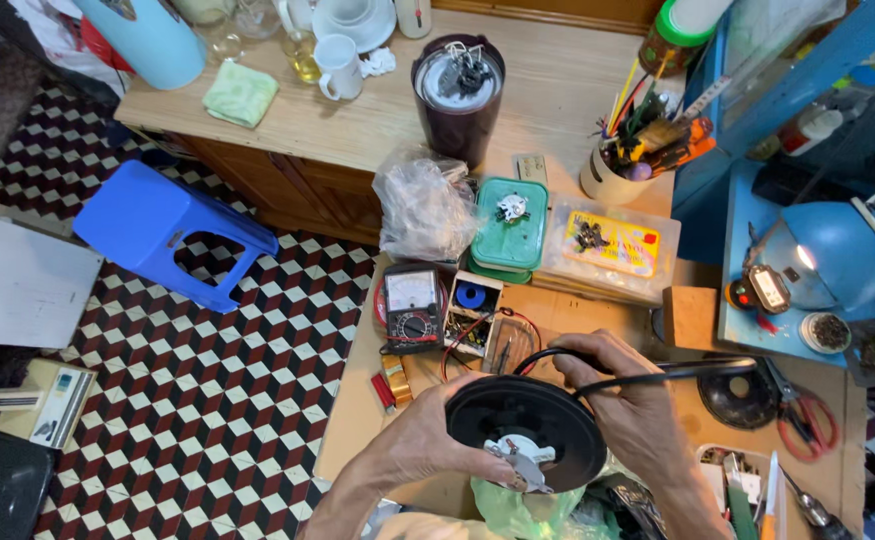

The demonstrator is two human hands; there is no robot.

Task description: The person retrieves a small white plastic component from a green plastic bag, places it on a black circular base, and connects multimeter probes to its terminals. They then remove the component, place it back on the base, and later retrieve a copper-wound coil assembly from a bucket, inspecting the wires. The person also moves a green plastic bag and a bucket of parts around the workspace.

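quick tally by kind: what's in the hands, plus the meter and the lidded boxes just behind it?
Hands: 2, left hand, right hand
Round black appliance base: 1
Black cord: 1
Analog multimeter: 1
Lidded boxes: 2, green box, clear box
Total: 7

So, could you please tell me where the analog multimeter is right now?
In the head view, the analog multimeter lies left of centre on the workbench, beside the small open box and above the left hand.

Both hands, left (pixel 427 440) & right (pixel 632 410), bare w/ forearms uncovered: no gloves, sleeves, rings or watch visible.
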